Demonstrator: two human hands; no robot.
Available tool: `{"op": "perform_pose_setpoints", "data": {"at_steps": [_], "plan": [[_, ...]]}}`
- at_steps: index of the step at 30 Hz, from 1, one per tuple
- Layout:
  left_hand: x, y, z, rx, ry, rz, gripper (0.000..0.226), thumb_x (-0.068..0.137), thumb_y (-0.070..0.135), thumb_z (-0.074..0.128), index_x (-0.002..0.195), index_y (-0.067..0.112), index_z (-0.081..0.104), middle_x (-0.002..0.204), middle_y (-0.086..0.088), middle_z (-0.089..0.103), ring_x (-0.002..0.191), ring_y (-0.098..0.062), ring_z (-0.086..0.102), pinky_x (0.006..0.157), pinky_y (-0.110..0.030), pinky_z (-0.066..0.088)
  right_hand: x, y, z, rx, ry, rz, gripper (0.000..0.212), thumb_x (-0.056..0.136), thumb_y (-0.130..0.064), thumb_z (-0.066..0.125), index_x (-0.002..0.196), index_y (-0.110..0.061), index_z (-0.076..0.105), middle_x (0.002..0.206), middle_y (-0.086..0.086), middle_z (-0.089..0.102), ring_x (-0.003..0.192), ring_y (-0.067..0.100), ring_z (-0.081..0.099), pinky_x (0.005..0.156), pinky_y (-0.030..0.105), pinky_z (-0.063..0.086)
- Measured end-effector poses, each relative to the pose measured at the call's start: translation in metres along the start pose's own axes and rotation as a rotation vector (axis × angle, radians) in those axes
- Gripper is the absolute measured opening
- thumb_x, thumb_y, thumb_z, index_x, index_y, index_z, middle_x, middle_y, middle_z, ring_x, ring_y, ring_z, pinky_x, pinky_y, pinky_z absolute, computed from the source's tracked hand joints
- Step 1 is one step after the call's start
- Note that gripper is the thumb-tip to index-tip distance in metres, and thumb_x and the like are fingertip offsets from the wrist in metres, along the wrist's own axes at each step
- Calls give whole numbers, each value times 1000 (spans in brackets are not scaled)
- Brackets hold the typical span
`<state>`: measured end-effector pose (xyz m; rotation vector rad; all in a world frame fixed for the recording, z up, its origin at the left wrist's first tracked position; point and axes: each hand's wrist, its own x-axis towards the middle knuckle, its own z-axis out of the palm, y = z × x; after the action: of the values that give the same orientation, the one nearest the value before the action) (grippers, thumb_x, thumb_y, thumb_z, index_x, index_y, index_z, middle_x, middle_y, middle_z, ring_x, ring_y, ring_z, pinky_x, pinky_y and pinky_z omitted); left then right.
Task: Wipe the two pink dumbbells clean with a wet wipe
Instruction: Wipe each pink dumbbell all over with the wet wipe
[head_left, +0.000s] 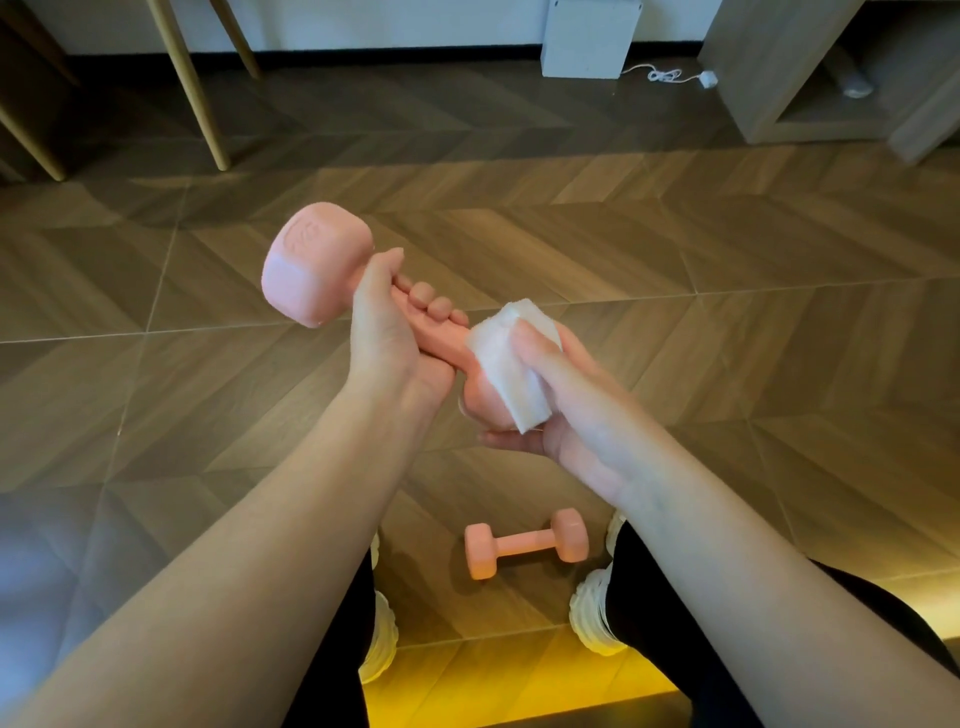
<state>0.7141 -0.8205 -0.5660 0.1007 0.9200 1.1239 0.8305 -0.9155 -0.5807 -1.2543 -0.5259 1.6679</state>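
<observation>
Wiping: held dumbbell (322, 270) is gripped by left hand (387, 332) | wet wipe (511, 369) is pressed on its 4 o'clock end by right hand (566, 410) | second dumbbell (525, 543) is left on floor (727, 291) at 6 o'clock

Second dumbbell (526, 543) on floor (675, 270), hemmed by white shoes (592, 618) both sides; open approach only from above and far side. Beyond it: held dumbbell (322, 270) and both forearms overhead, then wide bare floor. Far off: chair legs (200, 98) left, white box (589, 36), cable (670, 77), shelf unit (810, 67) right.
</observation>
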Motion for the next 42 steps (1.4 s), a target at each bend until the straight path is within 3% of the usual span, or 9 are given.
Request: {"op": "perform_pose_setpoints", "data": {"at_steps": [5,9,14,20,26,31,35,39,42], "plan": [[2,3,-2,-29,14,10,32,91,22,53,65,21,33,51,8,29,41,-11,28,48,-23,31,-1,-3,-5,84,-138,-1,39,86,-28,69,123,-33,60,125,8,66,109,30,67,79,48,58],[2,0,-3,-39,42,-18,30,89,21,58,65,18,40,52,6,40,43,-11,40,54,-25,38,-1,3,3,8,-2,-24,46,79,-28,80,118,-40,61,124,3,65,105,28,70,74,42,60],[4,-1,-2,3,76,-31,28,88,23,63,70,17,42,55,4,46,47,-13,48,58,-24,44,-2,1,-2,15,-21,-5,37,91,-39,64,127,-35,55,125,6,65,109,30,68,75,42,59],[8,6,-6,42,122,-48,29,89,23,64,70,16,44,53,2,46,45,-14,51,58,-25,50,-4,0,-4,10,-110,-24,64,75,-12,79,130,-34,56,131,6,59,109,29,68,77,44,59],[8,6,-5,-20,74,-46,31,92,23,55,68,19,35,50,6,32,39,-11,31,48,-22,33,-3,-1,5,-19,-6,-14,33,90,-35,67,122,-34,59,121,3,67,105,28,70,73,45,60],[4,8,-3,-49,5,-2,32,90,21,52,64,19,34,50,6,28,40,-12,27,46,-22,32,-8,-5,0,126,-167,159,59,86,-40,65,138,-20,49,134,26,56,111,48,63,73,47,59],[3,6,-1,-14,4,-9,31,90,21,57,64,17,39,53,3,41,43,-12,40,52,-24,40,-8,-5,2,166,-109,65,60,81,-21,76,134,-27,49,133,18,59,107,41,67,76,44,61],[3,2,0,3,29,-18,30,91,22,55,69,20,35,51,6,33,41,-11,34,51,-24,34,-5,-2,6,81,5,53,47,86,-37,69,129,-33,50,128,16,62,99,38,70,68,38,59],[4,2,-1,6,38,-19,29,91,20,52,68,20,34,49,6,31,39,-12,31,48,-22,34,-6,-4,2,96,-74,86,48,94,-36,60,138,-28,44,134,21,57,99,38,67,72,41,59]]}}
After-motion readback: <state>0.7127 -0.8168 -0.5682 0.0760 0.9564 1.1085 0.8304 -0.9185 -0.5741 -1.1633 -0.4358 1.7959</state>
